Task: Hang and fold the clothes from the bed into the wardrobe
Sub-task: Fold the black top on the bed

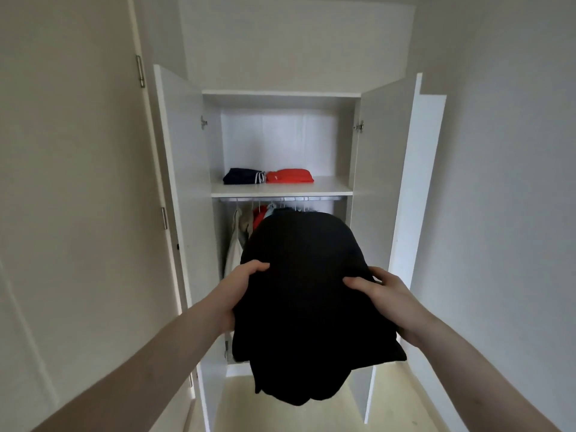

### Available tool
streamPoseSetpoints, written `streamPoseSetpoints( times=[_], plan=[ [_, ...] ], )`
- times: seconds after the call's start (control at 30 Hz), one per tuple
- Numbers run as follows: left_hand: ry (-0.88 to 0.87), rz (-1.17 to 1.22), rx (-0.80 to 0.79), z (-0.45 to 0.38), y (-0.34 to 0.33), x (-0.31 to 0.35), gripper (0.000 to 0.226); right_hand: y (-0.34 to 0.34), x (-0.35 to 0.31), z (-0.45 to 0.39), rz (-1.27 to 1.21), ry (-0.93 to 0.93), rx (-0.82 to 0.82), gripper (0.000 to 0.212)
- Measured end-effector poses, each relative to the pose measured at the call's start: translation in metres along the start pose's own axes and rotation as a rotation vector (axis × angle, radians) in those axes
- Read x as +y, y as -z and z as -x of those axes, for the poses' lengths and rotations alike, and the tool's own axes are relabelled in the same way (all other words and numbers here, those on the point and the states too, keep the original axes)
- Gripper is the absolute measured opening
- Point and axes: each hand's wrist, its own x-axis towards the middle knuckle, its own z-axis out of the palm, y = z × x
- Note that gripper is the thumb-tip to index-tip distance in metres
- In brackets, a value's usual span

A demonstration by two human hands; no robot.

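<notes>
Both hands, left hand (pixel 240 288) and right hand (pixel 383 294), gripping a bulky folded black garment (pixel 308 285), filling the gap between the fingers and masking the lower hanging bay. Beyond the fingertips, higher up: a white wardrobe shelf (pixel 330 187) with bare board to the right of a folded orange-red top (pixel 291 176), itself just beside a folded navy garment (pixel 244 176) on the left part. Under that shelf, a rail crowded with hung clothes (pixel 246 226) straight past the left fingers. Open white doors (pixel 179 157) flanking either side, outward of both hands.
</notes>
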Motion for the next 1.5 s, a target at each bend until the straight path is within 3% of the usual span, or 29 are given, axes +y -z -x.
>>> streamPoseSetpoints(
  times=[0.23,0.4,0.53,0.77,0.97,1.07,1.2,1.5],
  plan=[
    [-0.011,0.047,-0.004,-0.139,0.001,0.077,0.063,0.01,-0.026,-0.138,-0.038,0.064,0.053,0.048],
    [-0.03,0.034,-0.016,-0.226,-0.005,0.123,0.061,0.022,-0.038,-0.229,0.049,0.095,-0.011,0.059],
    [-0.071,0.031,-0.013,-0.301,-0.016,0.166,0.055,0.032,-0.047,-0.32,0.05,0.162,0.035,0.072],
    [-0.146,-0.036,-0.057,-0.412,-0.028,0.226,0.079,0.06,-0.065,-0.47,-0.02,0.194,0.074,0.059],
    [-0.188,-0.063,-0.062,-0.498,-0.031,0.276,0.063,0.065,-0.072,-0.58,0.006,0.18,0.07,0.068],
    [-0.185,-0.08,-0.1,-0.546,-0.034,0.303,0.042,0.067,-0.076,-0.634,-0.01,0.173,0.106,0.059],
    [-0.143,-0.107,-0.122,-0.615,-0.036,0.33,0.064,0.067,-0.072,-0.7,0.019,0.166,0.182,0.051],
    [-0.095,-0.132,-0.265,-0.778,-0.03,0.384,0.065,0.057,-0.072,-0.84,0.17,0.081,0.355,0.067]
  ],
)
